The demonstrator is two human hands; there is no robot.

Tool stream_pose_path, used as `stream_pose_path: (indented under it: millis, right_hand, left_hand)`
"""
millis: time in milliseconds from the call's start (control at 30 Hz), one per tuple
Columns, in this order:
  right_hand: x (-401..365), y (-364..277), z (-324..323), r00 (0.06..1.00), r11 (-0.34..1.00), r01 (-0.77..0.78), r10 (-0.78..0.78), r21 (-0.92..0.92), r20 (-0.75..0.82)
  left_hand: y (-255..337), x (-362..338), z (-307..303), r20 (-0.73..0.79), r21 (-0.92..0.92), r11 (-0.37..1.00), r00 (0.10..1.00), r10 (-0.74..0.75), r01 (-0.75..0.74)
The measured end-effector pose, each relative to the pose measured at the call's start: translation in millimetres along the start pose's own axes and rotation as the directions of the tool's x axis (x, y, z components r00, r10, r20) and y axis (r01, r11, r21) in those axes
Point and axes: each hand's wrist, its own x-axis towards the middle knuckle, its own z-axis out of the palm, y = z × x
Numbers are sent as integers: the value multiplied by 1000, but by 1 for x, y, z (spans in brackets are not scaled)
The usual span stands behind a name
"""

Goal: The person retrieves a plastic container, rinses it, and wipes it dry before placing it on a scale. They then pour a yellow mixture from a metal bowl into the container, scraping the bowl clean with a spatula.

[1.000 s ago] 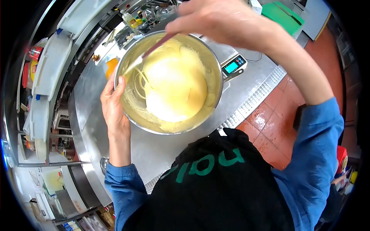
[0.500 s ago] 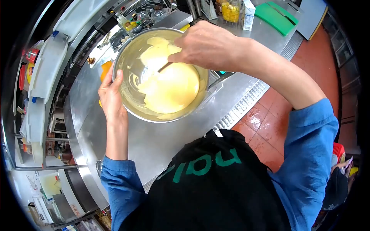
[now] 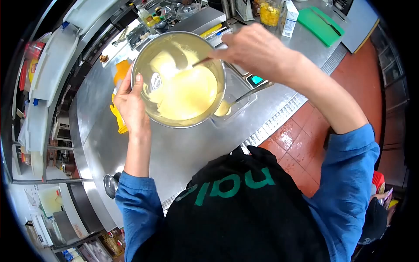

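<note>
A creamy pale-yellow mixture [image 3: 187,94] is lying in a round silver metal bowl [image 3: 147,56].
The left hand [image 3: 131,107] is clasping its left rim; the right hand [image 3: 257,54], apart, is gripping a slim dark-handled utensil [image 3: 201,62] inside, and the bowl is hanging over a grey steel worktop [image 3: 174,150].

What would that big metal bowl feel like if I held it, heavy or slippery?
The metal bowl would probably feel stiff, showing no bend in the left hand. It is likely fairly heavy, with that wide pool of yellow mixture inside. Its smooth, shiny surface might be a bit slippery too.
</note>
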Motion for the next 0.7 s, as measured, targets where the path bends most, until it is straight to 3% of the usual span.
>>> stream_pose_path:
  millis: [100,167,233,300,367,400,433,500,533,567,633,667,700]
  right_hand:
    - [16,8,-4,999,989,-14,20,-150,39]
    - [23,9,21,999,989,-41,39,-142,-16]
    - [27,-1,48,997,999,-23,19,-40,-80]
    - [21,-1,62,999,998,-51,51,-48,-4]
    - [17,4,22,992,994,-72,63,84,106]
    - [18,5,0,995,993,-6,18,-120,99]
    - [18,10,3,994,993,-2,14,-116,105]
    - [19,24,10,982,989,-150,149,-7,-113]
    - [20,23,12,967,970,-242,239,18,92]
    - [14,22,31,965,968,-249,247,15,91]
    - [1,19,81,1000,969,-20,16,-247,-18]
    - [-3,5,62,999,994,-34,33,-107,-7]
    - [-4,0,48,1000,994,-30,29,-101,-4]
  left_hand:
    - [2,-8,8,20,29,1000,1000,9,-10]
    - [4,-12,13,1,58,994,996,90,-90]
    - [3,-12,14,5,30,995,996,92,-92]
    - [2,-13,12,-3,3,995,995,96,-96]
    - [-2,-14,10,-60,86,995,997,47,-42]
    - [-2,-15,12,-64,88,995,997,41,-35]
    - [-2,-18,17,-58,133,987,994,96,-88]
    - [-4,-20,20,-42,179,974,988,150,-141]
    - [-5,-20,22,-39,182,970,985,169,-160]
    - [-6,-20,24,-35,184,966,982,188,-179]
    - [-8,-21,26,-37,157,971,982,187,-179]
    - [-9,-22,26,-49,133,975,982,183,-176]
    - [-12,-23,26,-54,137,976,982,179,-170]
